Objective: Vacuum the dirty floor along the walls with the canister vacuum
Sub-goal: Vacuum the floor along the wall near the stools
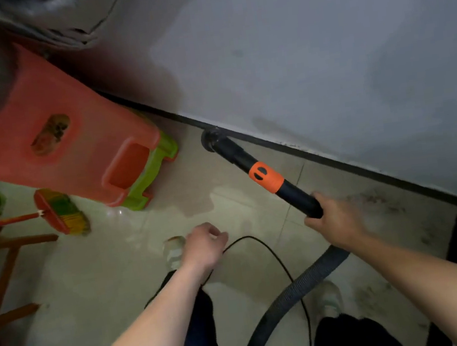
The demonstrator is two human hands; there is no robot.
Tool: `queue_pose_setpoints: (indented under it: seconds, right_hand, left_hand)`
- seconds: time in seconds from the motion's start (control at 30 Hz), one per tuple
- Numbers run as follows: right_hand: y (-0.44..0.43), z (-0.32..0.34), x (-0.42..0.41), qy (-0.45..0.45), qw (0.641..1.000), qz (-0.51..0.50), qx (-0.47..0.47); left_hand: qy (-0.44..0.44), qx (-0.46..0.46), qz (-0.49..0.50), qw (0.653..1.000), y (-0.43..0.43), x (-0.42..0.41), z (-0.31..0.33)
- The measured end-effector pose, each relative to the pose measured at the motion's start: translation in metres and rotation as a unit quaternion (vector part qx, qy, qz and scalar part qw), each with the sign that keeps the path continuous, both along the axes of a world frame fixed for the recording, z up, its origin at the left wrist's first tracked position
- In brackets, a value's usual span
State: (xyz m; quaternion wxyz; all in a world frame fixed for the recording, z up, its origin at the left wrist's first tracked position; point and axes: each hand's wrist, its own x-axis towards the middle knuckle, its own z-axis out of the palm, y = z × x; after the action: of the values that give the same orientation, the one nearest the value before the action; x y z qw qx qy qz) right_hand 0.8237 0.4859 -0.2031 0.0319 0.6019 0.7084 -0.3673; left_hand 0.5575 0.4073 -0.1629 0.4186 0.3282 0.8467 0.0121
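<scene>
My right hand [334, 221] grips the black vacuum wand [265, 178], which has an orange collar. The round brush nozzle [211, 140] touches the floor right at the black baseboard [336, 163] under the grey wall. A ribbed grey hose [303, 285] runs from the wand back toward me. My left hand [205, 245] holds the thin black power cord [263, 248] with curled fingers. Dust marks [376, 200] lie on the tiles near the corner at the right.
A stack of red and green plastic stools [72, 146] stands left of the nozzle, close to the wall. A red-handled broom [61, 210] lies at the left beside wooden furniture legs [5, 274]. My feet [175, 251] are below on the pale tile floor [113, 275].
</scene>
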Motion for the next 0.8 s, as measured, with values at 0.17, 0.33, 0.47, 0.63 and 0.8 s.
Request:
queue_pose_setpoints:
  seconds: [0.17,0.33,0.47,0.63,0.8]
  right_hand:
    - [0.006,-0.023,-0.027,-0.07,0.997,0.016,0.014]
    - [0.003,-0.046,-0.06,-0.127,0.991,-0.048,0.008]
    - [-0.005,-0.061,-0.097,-0.085,0.984,-0.145,0.058]
    - [-0.027,-0.076,-0.121,-0.045,0.888,-0.455,0.043]
    - [-0.08,-0.082,-0.102,-0.069,0.764,-0.642,-0.024]
  left_hand:
    - [-0.238,0.053,0.245,0.938,0.1,0.02,-0.022]
    - [-0.314,-0.028,0.293,0.903,0.157,0.033,-0.051]
    - [-0.303,-0.067,0.291,0.905,0.187,0.021,-0.059]
    - [-0.277,-0.08,0.202,0.936,0.218,0.023,-0.069]
    - [-0.269,-0.114,0.149,0.945,0.227,0.046,-0.072]
